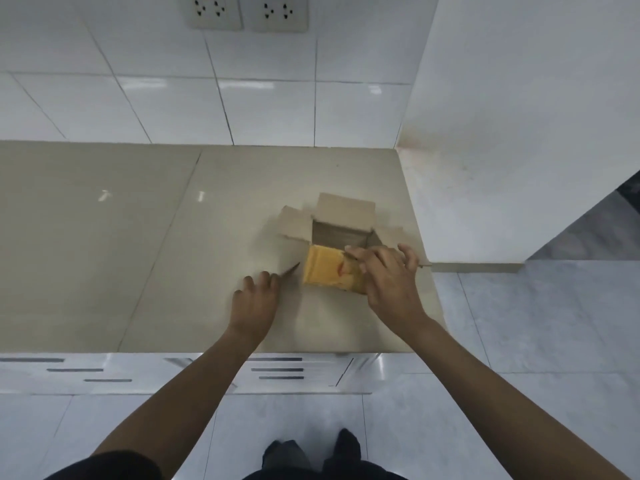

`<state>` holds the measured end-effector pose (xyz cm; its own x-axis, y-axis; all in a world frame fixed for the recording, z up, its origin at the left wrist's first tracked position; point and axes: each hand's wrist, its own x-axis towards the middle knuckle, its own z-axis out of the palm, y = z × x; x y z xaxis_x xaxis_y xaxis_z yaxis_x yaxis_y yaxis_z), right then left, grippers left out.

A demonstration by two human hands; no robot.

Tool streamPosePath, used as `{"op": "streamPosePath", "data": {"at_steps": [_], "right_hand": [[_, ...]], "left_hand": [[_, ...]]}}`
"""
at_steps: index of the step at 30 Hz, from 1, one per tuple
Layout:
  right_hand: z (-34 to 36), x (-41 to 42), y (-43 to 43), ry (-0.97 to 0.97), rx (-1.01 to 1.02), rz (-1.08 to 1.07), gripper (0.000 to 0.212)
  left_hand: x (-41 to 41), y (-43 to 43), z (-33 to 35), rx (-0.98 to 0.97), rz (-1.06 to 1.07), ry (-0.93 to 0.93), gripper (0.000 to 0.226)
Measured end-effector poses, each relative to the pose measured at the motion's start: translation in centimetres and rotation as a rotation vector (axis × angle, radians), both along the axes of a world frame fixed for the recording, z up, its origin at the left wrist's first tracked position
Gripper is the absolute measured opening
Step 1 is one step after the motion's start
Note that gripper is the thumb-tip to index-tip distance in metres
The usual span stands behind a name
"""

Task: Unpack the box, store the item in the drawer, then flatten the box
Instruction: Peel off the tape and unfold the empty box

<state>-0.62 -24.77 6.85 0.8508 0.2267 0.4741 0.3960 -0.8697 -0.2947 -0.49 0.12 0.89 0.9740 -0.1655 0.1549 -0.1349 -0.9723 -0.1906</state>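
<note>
A small cardboard box point(341, 216) stands on the beige countertop near its right end, with its top flaps spread open. A yellow-orange packet point(323, 268) with a red mark sits over the box's near side. My right hand point(388, 275) grips the packet's right end, fingers curled over it. My left hand point(256, 296) lies just left of the box, fingers touching the near-left flap point(290, 270). Whether it grips that flap is blurred.
The beige countertop point(138, 237) stretches left of the box. Its right edge point(420, 237) lies close to the box. White drawer fronts with dark slot handles point(277, 369) run below the front edge. A tiled wall with two sockets point(247, 12) stands behind.
</note>
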Motion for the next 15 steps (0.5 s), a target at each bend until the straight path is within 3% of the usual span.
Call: {"op": "streamPosePath", "data": {"at_steps": [5, 8, 11, 13, 15], "right_hand": [[3.8, 2.4, 0.4, 0.136, 0.073, 0.057, 0.043], [4.6, 4.2, -0.1, 0.256, 0.086, 0.08, 0.04], [5.0, 6.0, -0.9, 0.288, -0.131, 0.08, 0.078], [5.0, 6.8, -1.3, 0.244, -0.266, 0.069, 0.087], [5.0, 7.0, -1.2, 0.265, -0.248, 0.044, 0.093]], "left_hand": [[0.6, 0.6, 0.7, -0.126, -0.012, 0.097, 0.031], [1.3, 1.5, 1.8, -0.386, 0.118, 0.215, 0.031], [1.3, 2.9, 2.8, -0.654, 0.164, 0.084, 0.033], [1.0, 3.4, 3.9, -0.756, 0.064, -0.042, 0.034], [1.3, 3.5, 5.4, -0.774, -0.101, -0.118, 0.036]]}}
